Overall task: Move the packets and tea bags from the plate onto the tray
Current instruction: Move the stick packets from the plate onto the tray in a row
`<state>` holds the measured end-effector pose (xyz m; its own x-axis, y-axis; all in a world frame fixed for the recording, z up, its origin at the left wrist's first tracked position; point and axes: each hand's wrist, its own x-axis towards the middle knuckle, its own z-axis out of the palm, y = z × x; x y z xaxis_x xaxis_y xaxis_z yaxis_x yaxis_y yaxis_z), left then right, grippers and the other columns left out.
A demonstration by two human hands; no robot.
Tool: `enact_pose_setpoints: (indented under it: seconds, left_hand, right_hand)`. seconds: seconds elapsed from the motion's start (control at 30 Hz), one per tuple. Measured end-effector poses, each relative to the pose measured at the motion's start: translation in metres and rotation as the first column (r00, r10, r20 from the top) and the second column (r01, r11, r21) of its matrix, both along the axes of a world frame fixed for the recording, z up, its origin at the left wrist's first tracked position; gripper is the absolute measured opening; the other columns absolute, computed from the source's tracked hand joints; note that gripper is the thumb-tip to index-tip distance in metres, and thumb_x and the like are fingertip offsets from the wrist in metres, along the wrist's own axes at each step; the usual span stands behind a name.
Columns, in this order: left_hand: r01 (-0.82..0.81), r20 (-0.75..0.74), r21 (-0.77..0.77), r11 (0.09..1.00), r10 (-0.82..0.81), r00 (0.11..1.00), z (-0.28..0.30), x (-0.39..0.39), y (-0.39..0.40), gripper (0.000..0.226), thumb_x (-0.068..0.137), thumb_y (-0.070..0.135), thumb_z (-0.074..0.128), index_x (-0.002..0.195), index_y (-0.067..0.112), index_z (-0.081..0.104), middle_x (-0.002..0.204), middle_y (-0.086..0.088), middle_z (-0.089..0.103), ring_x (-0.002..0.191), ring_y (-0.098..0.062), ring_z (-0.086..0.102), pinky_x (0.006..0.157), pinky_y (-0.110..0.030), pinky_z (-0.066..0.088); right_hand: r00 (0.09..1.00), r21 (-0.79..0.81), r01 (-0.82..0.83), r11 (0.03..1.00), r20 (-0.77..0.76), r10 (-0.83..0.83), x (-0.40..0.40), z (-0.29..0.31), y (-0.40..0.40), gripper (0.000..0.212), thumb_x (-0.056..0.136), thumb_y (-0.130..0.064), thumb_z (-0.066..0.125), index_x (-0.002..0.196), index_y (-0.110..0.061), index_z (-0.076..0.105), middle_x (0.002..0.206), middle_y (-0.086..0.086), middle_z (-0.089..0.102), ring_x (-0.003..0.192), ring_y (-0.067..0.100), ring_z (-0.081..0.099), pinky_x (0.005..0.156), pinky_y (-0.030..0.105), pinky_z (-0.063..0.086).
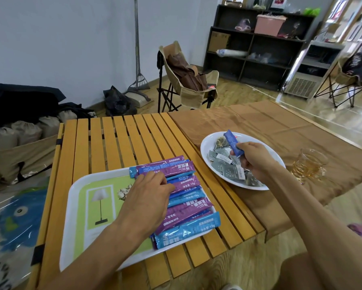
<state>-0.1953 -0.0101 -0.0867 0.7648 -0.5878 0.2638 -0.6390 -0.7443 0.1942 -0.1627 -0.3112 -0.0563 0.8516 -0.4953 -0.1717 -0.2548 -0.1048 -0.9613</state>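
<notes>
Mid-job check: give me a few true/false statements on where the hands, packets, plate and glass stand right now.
1. The right hand grips a blue packet above the plate. True.
2. The plate holds no more items. False: grey tea bags lie in it.
3. The left hand rests on the packets in the tray. True.
4. The glass stands on the tray. False: it stands on the brown cloth, right of the plate.
5. The tray's packets are all purple. False: blue ones too.
</notes>
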Motion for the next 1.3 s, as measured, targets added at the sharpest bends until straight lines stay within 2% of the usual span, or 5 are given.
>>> enact_pose_setpoints:
  seconds: [0.27, 0.47, 0.83, 1.13, 1.3]
  left_hand:
    - [-0.019, 0.009, -0.088, 0.996, 0.019, 1.0, -0.001, -0.001, 0.0, 0.038, 0.096, 0.05, 0.048, 0.127, 0.03, 0.055, 0.12, 0.01, 0.054, 0.109, -0.005, 0.045, 0.096, -0.022, 0.04]
    - [0.022, 0.178, -0.41, 0.912, 0.056, 0.982, 0.01, -0.006, -0.003, 0.021, 0.094, 0.04, 0.058, 0.105, 0.021, 0.056, 0.098, 0.005, 0.065, 0.091, -0.007, 0.06, 0.075, -0.024, 0.053]
    - [0.088, 0.065, -0.163, 0.983, -0.078, 0.995, 0.0, -0.011, -0.002, 0.026, 0.093, 0.043, 0.059, 0.112, 0.025, 0.059, 0.104, 0.009, 0.058, 0.096, -0.008, 0.053, 0.081, -0.026, 0.05]
    - [0.077, -0.01, -0.078, 0.994, -0.078, 0.997, -0.007, -0.011, -0.001, 0.038, 0.097, 0.056, 0.042, 0.127, 0.034, 0.048, 0.119, 0.014, 0.051, 0.107, -0.004, 0.045, 0.092, -0.019, 0.038]
    - [0.087, -0.024, -0.133, 0.987, -0.091, 0.996, -0.009, -0.013, -0.004, 0.043, 0.093, 0.056, 0.051, 0.131, 0.037, 0.048, 0.117, 0.014, 0.051, 0.107, -0.004, 0.046, 0.09, -0.02, 0.045]
  right_hand:
    - [0.927, 0.107, -0.364, 0.925, 0.142, 0.348, -0.014, 0.017, 0.03, 0.017, 0.091, -0.021, 0.068, 0.08, -0.017, 0.057, 0.073, 0.0, 0.058, 0.068, 0.013, 0.053, 0.066, 0.028, 0.037]
    - [0.619, 0.102, -0.782, 0.615, 0.007, 0.785, -0.023, 0.017, 0.053, 0.003, 0.084, -0.01, 0.069, 0.083, -0.013, 0.067, 0.087, 0.005, 0.067, 0.092, 0.012, 0.063, 0.072, 0.028, 0.049]
    - [0.388, -0.107, -0.921, 0.374, -0.332, 0.86, -0.025, 0.011, 0.065, 0.012, 0.092, -0.006, 0.065, 0.1, -0.014, 0.065, 0.117, 0.005, 0.066, 0.121, 0.013, 0.059, 0.084, 0.035, 0.059]
    - [0.65, -0.225, -0.76, 0.61, -0.246, 0.719, -0.026, 0.017, 0.047, 0.011, 0.088, -0.001, 0.069, 0.098, 0.001, 0.065, 0.1, 0.016, 0.068, 0.093, 0.014, 0.066, 0.077, 0.029, 0.055]
    - [0.956, -0.589, -0.261, 0.765, -0.266, 0.121, -0.021, 0.007, -0.004, 0.009, 0.084, -0.01, 0.068, 0.075, -0.007, 0.067, 0.068, 0.008, 0.066, 0.055, 0.018, 0.059, 0.054, 0.027, 0.05]
